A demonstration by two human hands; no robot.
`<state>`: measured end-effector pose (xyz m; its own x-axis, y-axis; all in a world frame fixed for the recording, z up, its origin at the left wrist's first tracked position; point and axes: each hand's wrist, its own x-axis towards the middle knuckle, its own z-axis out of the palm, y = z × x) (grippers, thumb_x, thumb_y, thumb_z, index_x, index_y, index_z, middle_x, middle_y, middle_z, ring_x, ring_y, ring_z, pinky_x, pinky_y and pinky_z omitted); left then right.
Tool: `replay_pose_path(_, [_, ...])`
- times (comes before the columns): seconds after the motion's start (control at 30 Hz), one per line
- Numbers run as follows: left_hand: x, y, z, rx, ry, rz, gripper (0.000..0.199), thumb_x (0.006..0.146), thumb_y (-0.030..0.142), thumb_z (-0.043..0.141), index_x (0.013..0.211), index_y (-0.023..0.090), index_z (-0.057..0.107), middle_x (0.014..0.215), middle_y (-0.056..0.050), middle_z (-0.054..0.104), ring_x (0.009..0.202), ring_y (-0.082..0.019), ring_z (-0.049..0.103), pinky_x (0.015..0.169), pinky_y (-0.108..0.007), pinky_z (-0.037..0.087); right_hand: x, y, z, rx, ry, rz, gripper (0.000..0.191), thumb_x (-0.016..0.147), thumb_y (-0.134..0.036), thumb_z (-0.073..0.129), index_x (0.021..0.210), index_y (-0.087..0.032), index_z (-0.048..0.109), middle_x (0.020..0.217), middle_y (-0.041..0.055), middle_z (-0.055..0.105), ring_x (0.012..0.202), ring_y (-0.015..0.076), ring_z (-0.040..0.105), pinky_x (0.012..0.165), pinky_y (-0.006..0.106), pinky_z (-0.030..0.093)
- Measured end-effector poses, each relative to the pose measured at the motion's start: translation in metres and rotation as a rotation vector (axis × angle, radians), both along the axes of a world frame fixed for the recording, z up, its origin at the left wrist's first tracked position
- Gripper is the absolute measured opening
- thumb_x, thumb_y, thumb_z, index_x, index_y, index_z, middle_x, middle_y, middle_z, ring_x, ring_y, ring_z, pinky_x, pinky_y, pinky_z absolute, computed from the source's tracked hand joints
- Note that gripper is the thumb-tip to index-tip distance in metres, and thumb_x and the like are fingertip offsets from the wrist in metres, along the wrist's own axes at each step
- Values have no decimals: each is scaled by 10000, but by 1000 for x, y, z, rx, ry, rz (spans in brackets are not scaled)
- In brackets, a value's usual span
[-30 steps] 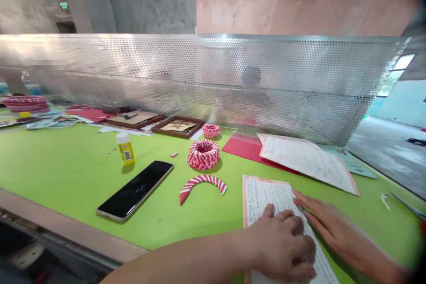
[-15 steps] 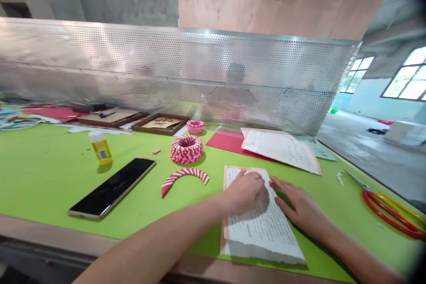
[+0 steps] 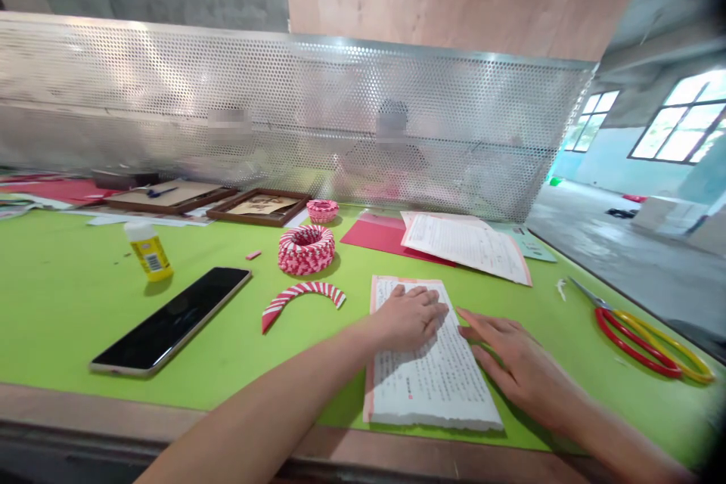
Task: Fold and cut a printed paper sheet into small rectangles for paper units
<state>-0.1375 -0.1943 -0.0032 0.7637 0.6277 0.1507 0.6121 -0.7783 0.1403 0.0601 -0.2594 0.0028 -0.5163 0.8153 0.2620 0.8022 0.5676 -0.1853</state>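
Stack of printed paper (image 3: 434, 386) near the desk's (image 3: 57, 302) front edge — left grip (image 3: 408, 318) spread flat on top, right grip (image 3: 519, 367) spread open, fingertips at the stack's right side. Green surface on both sides; red-and-yellow scissors (image 3: 635, 338) wholly in frame, cut off at first.

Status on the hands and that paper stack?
Left hand flat on printed paper stack. Right hand open at the stack's right edge. Paper arc left, scissors right, both apart from the stack.
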Motion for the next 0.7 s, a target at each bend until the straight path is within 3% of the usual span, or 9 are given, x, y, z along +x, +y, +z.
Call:
replay_pose_path(0.2, [-1, 1, 0, -28, 11, 4, 406, 856, 324, 230, 1234, 250, 357, 1337, -56, 333, 1195, -241, 286, 921, -495, 222, 14, -40, -4, 100, -146, 60, 482, 801, -163, 366, 1276, -212, 296, 1198, 44, 507, 1072, 189, 467, 871, 354, 412])
replay_pose_path(0.47, [0, 0, 3, -51, 15, 8, 405, 852, 318, 239, 1232, 251, 364, 1338, -50, 333, 1203, -234, 279, 929, -485, 218, 13, -65, 4, 380, -251, 248, 774, 704, -91, 368, 1334, -163, -75, 1029, 15, 609, 878, 183, 605, 667, 310, 527])
replay_pose_path(0.7, [-1, 2, 2, -60, 5, -1, 410, 849, 320, 244, 1230, 238, 368, 1338, -71, 331, 1197, -241, 291, 921, -506, 219, 35, -73, -37, 396, -205, 240, 724, 735, -121, 403, 1345, -191, 19, 1049, 15, 589, 859, 207, 611, 671, 311, 524])
